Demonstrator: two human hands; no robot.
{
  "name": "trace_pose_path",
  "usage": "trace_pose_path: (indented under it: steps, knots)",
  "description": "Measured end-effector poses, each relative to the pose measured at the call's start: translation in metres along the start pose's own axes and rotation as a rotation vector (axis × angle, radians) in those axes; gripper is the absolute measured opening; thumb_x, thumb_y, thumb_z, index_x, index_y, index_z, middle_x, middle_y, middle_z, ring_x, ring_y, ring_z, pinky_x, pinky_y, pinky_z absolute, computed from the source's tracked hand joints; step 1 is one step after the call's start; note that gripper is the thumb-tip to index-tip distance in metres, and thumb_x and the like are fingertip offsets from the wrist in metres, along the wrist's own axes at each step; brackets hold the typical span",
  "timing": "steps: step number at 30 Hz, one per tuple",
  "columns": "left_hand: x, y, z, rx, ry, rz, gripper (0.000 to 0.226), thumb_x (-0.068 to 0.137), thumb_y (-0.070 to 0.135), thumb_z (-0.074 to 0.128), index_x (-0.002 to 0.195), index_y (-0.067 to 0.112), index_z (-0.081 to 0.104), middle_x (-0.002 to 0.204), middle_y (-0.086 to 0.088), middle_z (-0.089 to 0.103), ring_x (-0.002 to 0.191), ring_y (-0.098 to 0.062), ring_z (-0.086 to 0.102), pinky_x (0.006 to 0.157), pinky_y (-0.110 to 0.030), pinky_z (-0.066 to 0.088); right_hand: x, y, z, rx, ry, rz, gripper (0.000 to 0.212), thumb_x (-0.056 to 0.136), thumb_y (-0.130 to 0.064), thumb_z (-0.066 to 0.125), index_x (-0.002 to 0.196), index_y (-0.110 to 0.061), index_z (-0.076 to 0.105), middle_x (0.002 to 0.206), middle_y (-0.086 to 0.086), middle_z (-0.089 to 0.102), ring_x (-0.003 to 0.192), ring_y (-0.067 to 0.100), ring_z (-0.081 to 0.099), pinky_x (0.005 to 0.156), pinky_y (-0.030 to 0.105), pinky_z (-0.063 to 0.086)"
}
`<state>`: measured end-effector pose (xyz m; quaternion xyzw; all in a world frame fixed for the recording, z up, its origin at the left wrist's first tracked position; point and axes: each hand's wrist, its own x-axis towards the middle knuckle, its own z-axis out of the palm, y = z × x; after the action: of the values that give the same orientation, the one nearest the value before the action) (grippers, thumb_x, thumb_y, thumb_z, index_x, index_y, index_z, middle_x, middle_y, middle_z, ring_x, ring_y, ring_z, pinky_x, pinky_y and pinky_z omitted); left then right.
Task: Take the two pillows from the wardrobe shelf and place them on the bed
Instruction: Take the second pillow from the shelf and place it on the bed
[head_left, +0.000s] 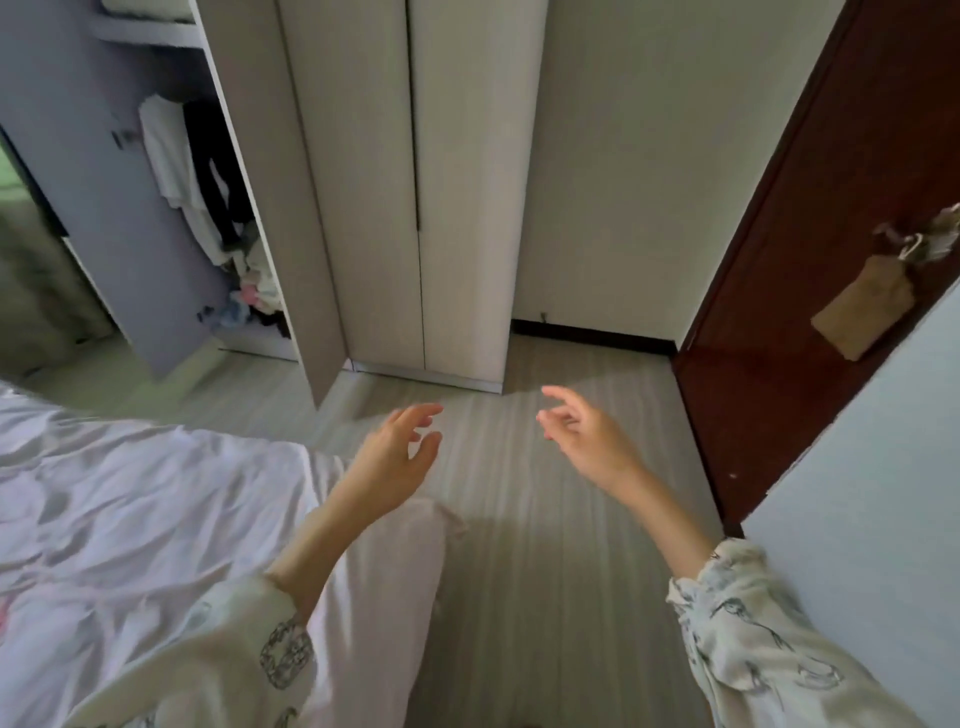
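My left hand (400, 452) and my right hand (582, 434) are both held out over the floor, fingers spread and empty. The bed (130, 519) with a crumpled white sheet fills the lower left, its corner under my left forearm. The wardrobe (374, 182) stands ahead; its left section is open, with hanging clothes (197, 171) inside. A shelf (150, 34) sits at the top left, and something white (145, 8) lies on it, cut off by the frame edge. No pillow shows clearly.
Two wardrobe doors (249, 208) swing out on the left. A dark red room door (810, 260) with keys and a tag (867, 304) stands open on the right. Pale wood floor (545, 545) lies between bed and door. A heap of clothes (254, 301) sits at the wardrobe's bottom.
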<state>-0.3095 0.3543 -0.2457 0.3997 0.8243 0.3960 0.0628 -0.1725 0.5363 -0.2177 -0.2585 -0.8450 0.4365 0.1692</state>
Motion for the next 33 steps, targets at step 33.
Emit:
trace_pose_path:
  steps: [33]
  knots:
    - [0.513,-0.237,-0.084,0.006,0.465,-0.452,0.031,0.092,0.014,0.050,0.122,0.015,0.056,0.106,-0.001,0.061,0.091,-0.012,0.057,0.081,-0.021,0.041,0.685,-0.058,0.156,0.104,-0.482,-0.291,0.036,0.092,-0.022,0.054,0.127,-0.018,0.050,0.097,-0.002,0.062,0.088,0.016,0.060,0.083,0.028,0.046]
